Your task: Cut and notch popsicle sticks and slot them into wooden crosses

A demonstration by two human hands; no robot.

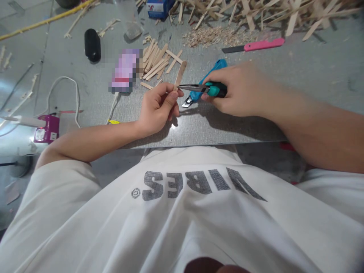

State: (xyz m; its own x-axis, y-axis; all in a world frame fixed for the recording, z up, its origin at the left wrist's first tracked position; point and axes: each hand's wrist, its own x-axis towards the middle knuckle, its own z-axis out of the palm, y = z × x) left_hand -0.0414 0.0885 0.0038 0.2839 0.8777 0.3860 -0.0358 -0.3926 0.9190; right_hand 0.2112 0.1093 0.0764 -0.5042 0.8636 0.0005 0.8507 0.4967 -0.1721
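In the head view, a wooden stick [181,72] is held upward at a slant above the bench [136,137], and the tips of the pliers [196,88] are brought against its lower part; this is judged to be the gripping or working of the stick at that spot. Its lower end is pinched between the thumb and fingers of the left hand [156,108], which are closed on it. The pliers are grasped around their handles by the right hand [239,89], its fingers wrapped on them; whether the jaws are fully clamped on the stick cannot be told. For the next move, a steady pinch and a controlled squeeze or turn of the pliers would seem to be called for, with the left fingertips kept clear of the jaws. Care is also advised by the bared blade of the blue cutter [218,64], which is seen below the pliers and near the left hand. Beyond the stick, a cluster of short sticks [155,60] is spread beside the phone [125,70], and a pink-handled knife [264,45] is seen near the wood shavings [213,36].
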